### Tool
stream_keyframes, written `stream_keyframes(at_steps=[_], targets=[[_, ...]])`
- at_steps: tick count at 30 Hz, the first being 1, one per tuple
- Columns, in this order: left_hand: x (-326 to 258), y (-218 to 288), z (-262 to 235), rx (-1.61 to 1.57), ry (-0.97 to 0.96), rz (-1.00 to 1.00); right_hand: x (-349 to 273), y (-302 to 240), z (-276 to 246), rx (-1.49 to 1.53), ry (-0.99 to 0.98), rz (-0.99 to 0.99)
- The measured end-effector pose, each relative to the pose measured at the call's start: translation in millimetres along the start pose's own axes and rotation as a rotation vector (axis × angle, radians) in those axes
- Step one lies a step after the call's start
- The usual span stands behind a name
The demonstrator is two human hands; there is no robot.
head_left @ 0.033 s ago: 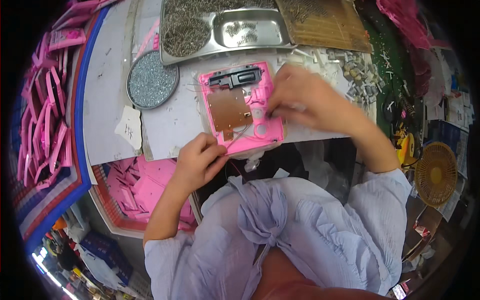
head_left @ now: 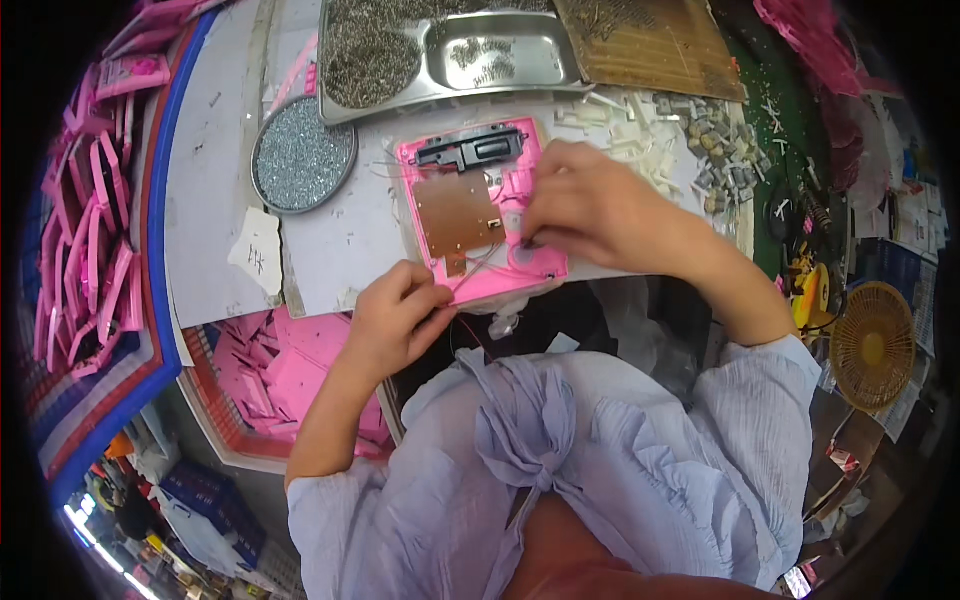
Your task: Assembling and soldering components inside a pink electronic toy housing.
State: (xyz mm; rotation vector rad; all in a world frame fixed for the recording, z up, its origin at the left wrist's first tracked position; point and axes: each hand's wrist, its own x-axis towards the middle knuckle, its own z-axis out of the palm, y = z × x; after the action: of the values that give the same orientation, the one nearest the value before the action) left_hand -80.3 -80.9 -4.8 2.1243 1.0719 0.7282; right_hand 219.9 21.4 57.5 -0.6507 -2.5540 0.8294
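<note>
A flat pink plastic casing (head_left: 480,215) lies open on the table (head_left: 215,180), just above the picture's centre. It carries a brown rectangular circuit board (head_left: 455,212) in its middle and a black plastic strip (head_left: 470,150) along its 12 o'clock edge.

The right hand (head_left: 590,210) comes in from 3 o'clock and rests over the casing's right half, its fingertips (head_left: 530,235) pinched together and pressing at a spot near the casing's 5 o'clock corner; what the grip holds there is too small to tell. The left hand (head_left: 395,315) sits at 7 o'clock of the casing, its fingers curled tight at the casing's lower edge, where thin wires (head_left: 470,270) run from the board toward it; whether the grip has them I cannot tell.

At 10 o'clock of the casing stands a round metal tin of small silver screws (head_left: 303,162). At 12 o'clock lies a steel tray with compartments (head_left: 450,50). White plastic pieces (head_left: 640,140) lie scattered at 2 o'clock. At 7 o'clock, below the table's edge, a red crate of pink casing parts (head_left: 270,375) stands.
</note>
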Motion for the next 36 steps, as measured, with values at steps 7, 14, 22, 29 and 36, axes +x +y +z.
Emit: stream_keyframes(at_steps=[7,14,22,29,36], targets=[[0,2,2,0.025,0.022,0.010,2,21,34,-0.010,-0.019,-0.113],[-1,1,4,0.011,0.039,0.014,-17,5,45,-0.048,0.064,-0.044],[-2,-4,4,0.008,0.013,0.012,-25,18,59,0.022,0.173,-0.132],[-3,0,2,0.028,-0.001,-0.003,-19,23,48,0.118,0.141,-0.162],[21,20,-21,-0.007,-0.166,-0.077,-56,54,-19,-0.529,0.037,0.367]])
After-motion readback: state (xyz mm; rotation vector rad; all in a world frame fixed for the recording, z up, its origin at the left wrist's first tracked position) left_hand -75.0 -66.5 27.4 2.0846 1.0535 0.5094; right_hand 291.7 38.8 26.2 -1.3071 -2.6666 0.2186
